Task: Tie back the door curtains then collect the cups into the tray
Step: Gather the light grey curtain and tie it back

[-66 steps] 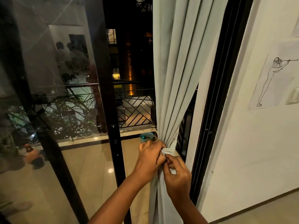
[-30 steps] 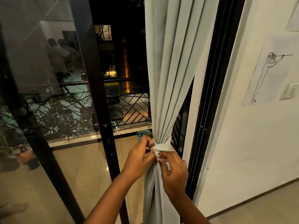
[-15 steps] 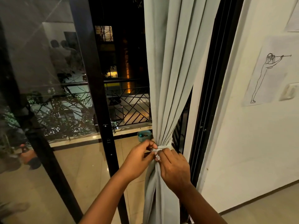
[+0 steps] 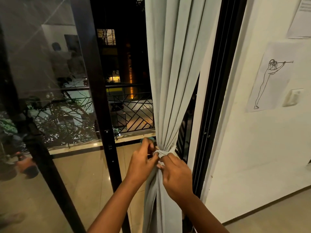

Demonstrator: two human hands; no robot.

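Both hands have drawn in closer together on the knot since the frames before, and the white band now sits cinched flat around the gathered cloth rather than hanging loose.

Nearest, the right hand (image 4: 176,175) curls its fingers round the short white end of the tie-back (image 4: 165,151), pinching it just below the knot. The left hand (image 4: 143,161) pinches the other end from the opposite side, thumb and fingers bent on it, so the two pull against each other; that looks like the tightening of the knot, the last part of the tying step.

Between them the pale grey curtain (image 4: 173,73) is bunched into a narrow waist at the band and fans out wide above, held over against the black door frame (image 4: 217,98) on the right so the doorway stays open. Below the band it falls in a loose column.

Behind the left hand a bit of a teal cup (image 4: 144,140) shows on the tiled floor (image 4: 80,174) by the threshold; no tray is in view, so the collecting is not yet begun.

Farther off stand the sliding glass door (image 4: 50,64), the balcony railing (image 4: 133,113), and on the wall a line drawing (image 4: 271,78).
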